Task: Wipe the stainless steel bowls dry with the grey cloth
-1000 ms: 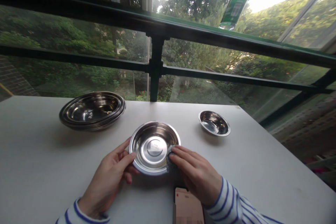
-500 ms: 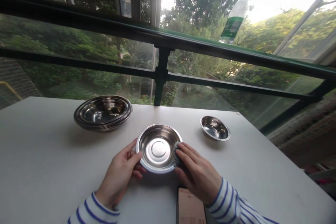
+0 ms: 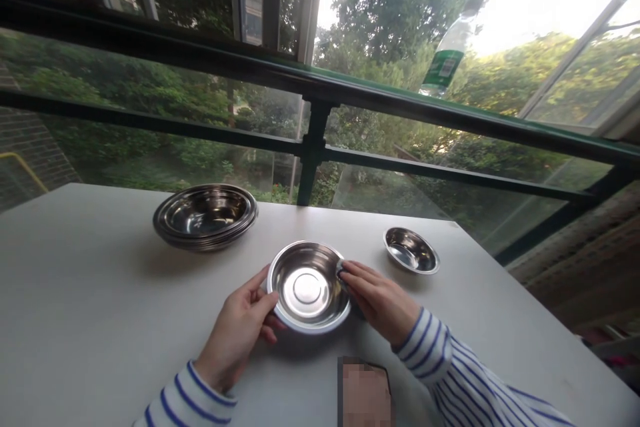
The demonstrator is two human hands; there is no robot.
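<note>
A shiny steel bowl [image 3: 307, 288] is tilted toward me just above the white table. My left hand [image 3: 245, 320] grips its left rim, thumb inside and fingers underneath. At the right rim, my right hand [image 3: 377, 297] presses a small dark grey cloth or scouring pad [image 3: 341, 271], mostly hidden under the fingers, against the bowl's edge. To the right stands a smaller steel bowl [image 3: 411, 250], untouched. Farther left sits a stack of several steel bowls [image 3: 205, 217].
A phone [image 3: 365, 393] lies on the white table [image 3: 100, 320] near its front edge, below the right hand. Behind the table runs a dark green railing [image 3: 360, 97] with glass panels. A plastic bottle [image 3: 445, 67] with a green label stands on the railing.
My right hand has slid up and away along the bowl's right rim with the pad. The left hand keeps its hold. The whole view has shifted slightly.
</note>
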